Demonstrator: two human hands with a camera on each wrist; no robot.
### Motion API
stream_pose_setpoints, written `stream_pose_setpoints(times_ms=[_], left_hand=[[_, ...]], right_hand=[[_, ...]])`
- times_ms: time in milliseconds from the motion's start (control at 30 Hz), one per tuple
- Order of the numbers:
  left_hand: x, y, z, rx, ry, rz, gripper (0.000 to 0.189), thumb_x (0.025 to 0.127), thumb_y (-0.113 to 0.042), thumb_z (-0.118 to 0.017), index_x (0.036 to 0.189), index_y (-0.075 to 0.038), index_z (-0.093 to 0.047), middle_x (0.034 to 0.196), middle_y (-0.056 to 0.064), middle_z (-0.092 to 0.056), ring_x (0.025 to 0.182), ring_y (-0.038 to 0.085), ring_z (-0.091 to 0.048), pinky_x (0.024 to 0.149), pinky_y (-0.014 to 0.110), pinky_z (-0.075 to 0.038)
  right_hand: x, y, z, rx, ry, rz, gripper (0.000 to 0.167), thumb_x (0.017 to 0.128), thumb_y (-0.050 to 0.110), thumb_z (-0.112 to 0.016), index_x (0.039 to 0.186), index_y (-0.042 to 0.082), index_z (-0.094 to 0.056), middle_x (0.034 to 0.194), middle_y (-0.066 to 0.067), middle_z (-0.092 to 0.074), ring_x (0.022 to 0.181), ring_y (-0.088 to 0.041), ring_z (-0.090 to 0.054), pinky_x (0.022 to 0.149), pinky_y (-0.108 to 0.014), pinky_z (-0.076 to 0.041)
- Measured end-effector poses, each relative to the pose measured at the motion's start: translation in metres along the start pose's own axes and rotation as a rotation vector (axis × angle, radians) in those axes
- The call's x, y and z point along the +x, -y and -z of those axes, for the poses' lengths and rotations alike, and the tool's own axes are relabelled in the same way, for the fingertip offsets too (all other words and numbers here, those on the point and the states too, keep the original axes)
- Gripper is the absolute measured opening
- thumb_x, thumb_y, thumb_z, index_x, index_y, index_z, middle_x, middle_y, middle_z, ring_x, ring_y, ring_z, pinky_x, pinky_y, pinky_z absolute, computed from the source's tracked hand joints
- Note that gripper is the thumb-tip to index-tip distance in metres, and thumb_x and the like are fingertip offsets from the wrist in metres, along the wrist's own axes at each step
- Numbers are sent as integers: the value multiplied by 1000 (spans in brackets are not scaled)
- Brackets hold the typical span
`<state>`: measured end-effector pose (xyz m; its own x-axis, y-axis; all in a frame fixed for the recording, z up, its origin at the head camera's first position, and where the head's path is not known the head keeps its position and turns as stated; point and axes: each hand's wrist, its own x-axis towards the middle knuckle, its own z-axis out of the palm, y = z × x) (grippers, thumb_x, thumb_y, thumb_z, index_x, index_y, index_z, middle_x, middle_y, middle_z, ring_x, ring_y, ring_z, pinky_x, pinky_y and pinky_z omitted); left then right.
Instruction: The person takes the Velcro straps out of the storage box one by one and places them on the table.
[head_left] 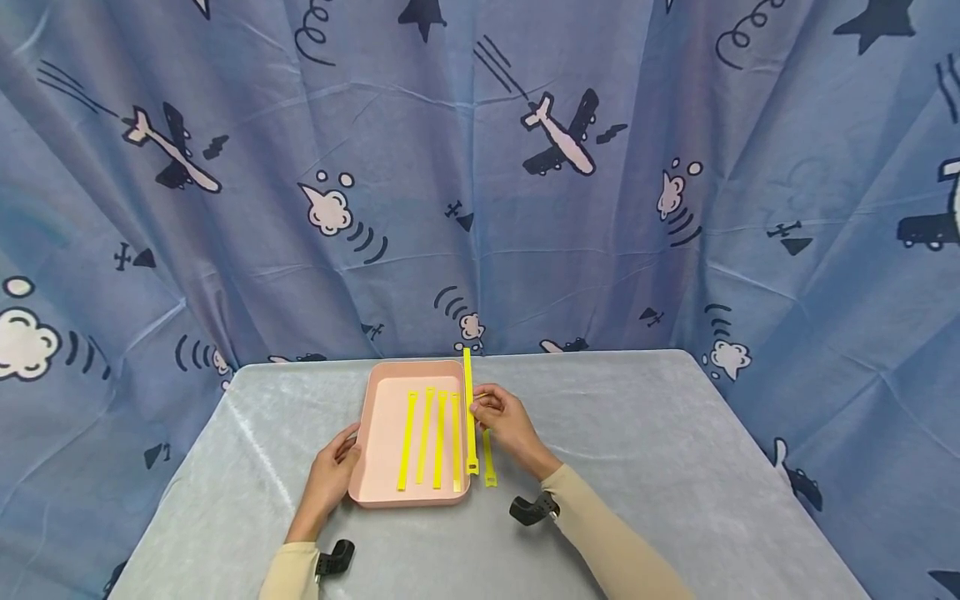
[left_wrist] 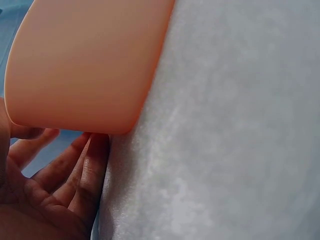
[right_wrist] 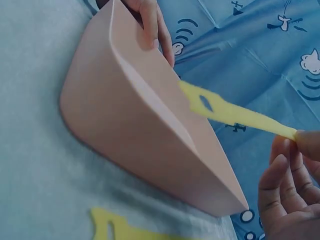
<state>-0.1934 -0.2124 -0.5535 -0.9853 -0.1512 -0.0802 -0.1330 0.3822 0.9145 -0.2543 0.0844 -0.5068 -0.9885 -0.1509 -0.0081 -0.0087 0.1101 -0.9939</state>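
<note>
A shallow pink tray (head_left: pixel 382 433) lies on the table, with several yellow hook-and-loop cable ties (head_left: pixel 407 442) side by side in it. My left hand (head_left: pixel 330 475) grips the tray's left side at the rim; in the left wrist view its fingers (left_wrist: pixel 92 170) lie against the tray's outer wall (left_wrist: pixel 85 75). Between thumb and fingertips, my right hand (head_left: pixel 510 425) pinches another yellow cable tie (head_left: pixel 469 408) over the tray's right rim. Its slotted end (right_wrist: pixel 205 102) points toward me and overlaps the tray in the right wrist view.
One more yellow cable tie (head_left: pixel 489 462) lies on the table just right of the tray, below my right hand. A grey cloth covers the table (head_left: pixel 637 467). Behind its far edge hangs a blue patterned curtain (head_left: pixel 420 275).
</note>
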Motion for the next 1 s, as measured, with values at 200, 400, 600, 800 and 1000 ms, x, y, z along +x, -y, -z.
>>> stream_pose_setpoints(times_ms=[200,400,600,800,1000], left_hand=[[0,-2,1,0,5,5,45,104,-18,-47,149,-13,-43,142,22,-53,129,35,-53,107,51,-44],[-1,-2,1,-8,8,8,45,104,-19,-47,149,-14,-43,143,21,-53,130,35,-53,108,51,-44],[-1,-2,1,-15,7,10,45,104,-19,-47,149,-14,-44,143,21,-53,130,34,-53,108,50,-44],[-2,-3,0,-2,7,17,45,104,-20,-47,149,-15,-43,143,20,-53,130,34,-53,107,50,-44],[-2,-3,0,5,10,16,45,104,-20,-47,149,-16,-43,144,21,-53,131,34,-52,108,50,-44]], right_hand=[[0,-6,14,4,-2,-18,25,95,5,-63,119,2,-58,91,-7,-65,76,-20,-60,73,-39,-55],[-3,-13,25,2,-13,-32,28,95,8,-63,121,-1,-57,93,-11,-66,76,-17,-59,67,-30,-53],[-5,-18,36,-31,-41,-41,24,95,10,-63,118,3,-59,91,-9,-66,75,-15,-57,65,-26,-50],[-7,-20,46,-32,-36,-63,24,94,7,-63,117,2,-59,85,-5,-65,74,-18,-58,63,-28,-49],[-6,-25,53,-67,-23,-104,24,93,5,-63,117,3,-60,84,-4,-67,75,-21,-59,61,-27,-47]])
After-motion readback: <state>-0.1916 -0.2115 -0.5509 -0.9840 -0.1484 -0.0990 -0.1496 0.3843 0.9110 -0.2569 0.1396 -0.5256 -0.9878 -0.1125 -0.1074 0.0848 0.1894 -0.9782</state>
